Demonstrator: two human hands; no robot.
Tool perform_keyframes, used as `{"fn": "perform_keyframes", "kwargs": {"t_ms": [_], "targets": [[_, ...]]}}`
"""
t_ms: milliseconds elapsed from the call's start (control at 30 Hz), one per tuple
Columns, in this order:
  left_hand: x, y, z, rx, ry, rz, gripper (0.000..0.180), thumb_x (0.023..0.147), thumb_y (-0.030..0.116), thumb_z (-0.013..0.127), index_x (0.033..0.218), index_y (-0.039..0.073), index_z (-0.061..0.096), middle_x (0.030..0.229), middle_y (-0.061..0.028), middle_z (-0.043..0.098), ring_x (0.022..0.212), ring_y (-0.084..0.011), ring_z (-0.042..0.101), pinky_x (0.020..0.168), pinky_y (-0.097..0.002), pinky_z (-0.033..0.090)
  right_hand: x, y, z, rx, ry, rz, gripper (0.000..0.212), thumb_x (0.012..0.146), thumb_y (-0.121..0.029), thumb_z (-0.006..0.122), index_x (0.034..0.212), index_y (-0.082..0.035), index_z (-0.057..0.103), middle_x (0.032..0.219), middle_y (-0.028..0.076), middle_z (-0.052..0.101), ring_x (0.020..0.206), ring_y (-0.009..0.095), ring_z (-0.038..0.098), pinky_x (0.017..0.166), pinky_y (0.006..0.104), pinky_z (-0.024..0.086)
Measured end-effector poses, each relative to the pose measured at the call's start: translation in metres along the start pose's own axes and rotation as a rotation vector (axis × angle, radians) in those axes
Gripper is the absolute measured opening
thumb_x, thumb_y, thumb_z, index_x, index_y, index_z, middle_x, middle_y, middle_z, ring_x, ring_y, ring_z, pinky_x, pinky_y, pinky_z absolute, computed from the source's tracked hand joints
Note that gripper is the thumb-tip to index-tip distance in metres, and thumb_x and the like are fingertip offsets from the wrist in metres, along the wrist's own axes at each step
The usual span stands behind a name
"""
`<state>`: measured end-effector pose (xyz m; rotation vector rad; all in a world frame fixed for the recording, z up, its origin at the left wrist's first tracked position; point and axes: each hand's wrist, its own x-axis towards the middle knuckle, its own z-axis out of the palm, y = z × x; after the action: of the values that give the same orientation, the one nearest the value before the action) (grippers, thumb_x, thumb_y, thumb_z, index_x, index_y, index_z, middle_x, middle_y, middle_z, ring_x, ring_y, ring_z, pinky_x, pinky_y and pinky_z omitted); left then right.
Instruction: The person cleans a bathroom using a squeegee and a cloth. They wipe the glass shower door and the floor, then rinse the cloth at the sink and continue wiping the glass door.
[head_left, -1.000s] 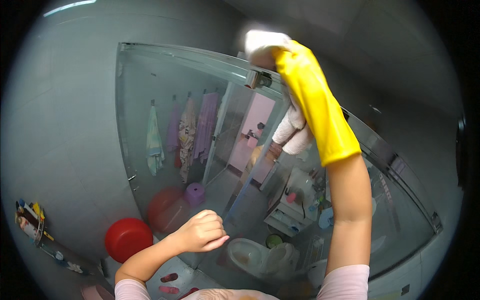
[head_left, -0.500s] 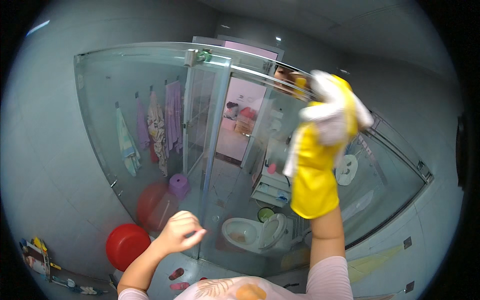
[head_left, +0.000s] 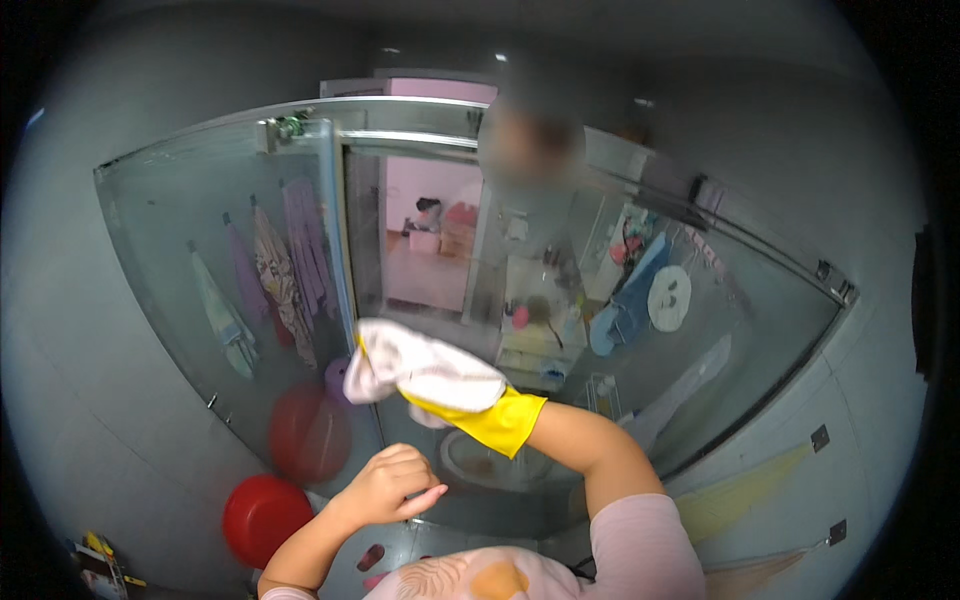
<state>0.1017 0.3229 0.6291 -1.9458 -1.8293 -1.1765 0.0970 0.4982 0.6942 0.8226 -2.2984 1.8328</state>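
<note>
My right hand wears a yellow rubber glove and grips a white cloth, which covers most of its fingers. The cloth is at the glass of the shower enclosure, near the upright door edge; whether it touches the pane I cannot tell. Lower and to the left, my bare left hand is curled into a loose fist with the thumb sticking out, and nothing shows in it.
A red basin leans at the lower left, by a rack of small items. Through the glass show hanging towels, a toilet and a white cabinet. Yellow cloth hangs at the right wall.
My right hand has swept the cloth from the top rail at the right down and left toward the door edge. My left hand has shifted slightly right and down. The view has turned a little right.
</note>
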Motion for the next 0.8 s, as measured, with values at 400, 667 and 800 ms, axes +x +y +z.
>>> {"fn": "perform_keyframes", "kwargs": {"t_ms": [400, 667, 800], "targets": [[-0.067, -0.055, 0.053, -0.800, 0.535, -0.772, 0.038, 0.090, 0.034, 0.044, 0.110, 0.002, 0.050, 0.109, -0.0112, 0.054, 0.098, -0.0210, 0.053, 0.086, -0.0330, 0.041, -0.166, 0.159, 0.005, 0.391, 0.134, 0.511, 0.023, 0.081, -0.004, 0.056, 0.104, -0.003, 0.054, 0.099, 0.005, 0.057, 0.093, 0.015, 0.054, 0.078, 0.0287, 0.046], [-0.005, -0.018, 0.069, -1.734, 0.307, -1.064, 0.048, 0.088, 0.037, 0.050, 0.120, 0.001, 0.047, 0.114, -0.0109, 0.055, 0.102, -0.0193, 0.053, 0.091, -0.0316, 0.040, -0.148, 0.047, -0.023, 0.694, 0.394, 0.424, 0.040, 0.090, -0.027, 0.050, 0.122, -0.004, 0.045, 0.114, 0.006, 0.053, 0.102, 0.015, 0.052, 0.088, 0.0273, 0.040], [-0.006, -0.040, 0.077, -0.955, -0.027, -0.794, 0.023, 0.091, 0.018, 0.047, 0.105, 0.002, 0.056, 0.096, -0.0025, 0.058, 0.088, -0.0082, 0.051, 0.079, -0.0241, 0.042, -0.151, 0.042, -0.030, 0.825, 0.513, 0.519, 0.038, 0.091, -0.028, 0.048, 0.121, -0.005, 0.044, 0.115, 0.007, 0.052, 0.105, 0.017, 0.051, 0.090, 0.0276, 0.040]]}}
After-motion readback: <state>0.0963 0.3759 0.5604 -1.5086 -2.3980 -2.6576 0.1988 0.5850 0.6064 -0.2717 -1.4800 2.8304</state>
